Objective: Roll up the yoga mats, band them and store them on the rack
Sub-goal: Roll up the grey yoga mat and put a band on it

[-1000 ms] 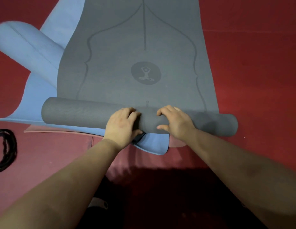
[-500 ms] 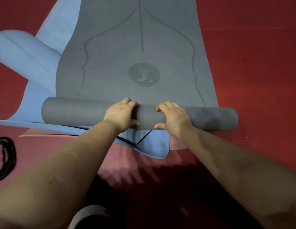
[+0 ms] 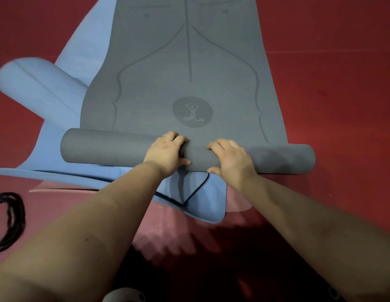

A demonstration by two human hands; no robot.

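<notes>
Both hands, my left hand (image 3: 168,154) and right hand (image 3: 232,159), grip the grey mat (image 3: 189,62), part-rolled on the blue mat (image 3: 85,68) and the floor (image 3: 342,62); next I'd push evenly forward.

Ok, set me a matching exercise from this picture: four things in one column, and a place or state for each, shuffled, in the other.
Things:
1. grey mat
2. blue mat
3. black bands
4. hands (left hand, right hand)

Places or states:
A. lying in a heap on the floor at the far left
B. partly rolled, its far part flat, a seated-figure emblem showing
C. curled over the grey roll, side by side near its middle
D. spread under the grey mat, one end rolled up at the left

Pairs: 1-B, 2-D, 3-A, 4-C
</notes>
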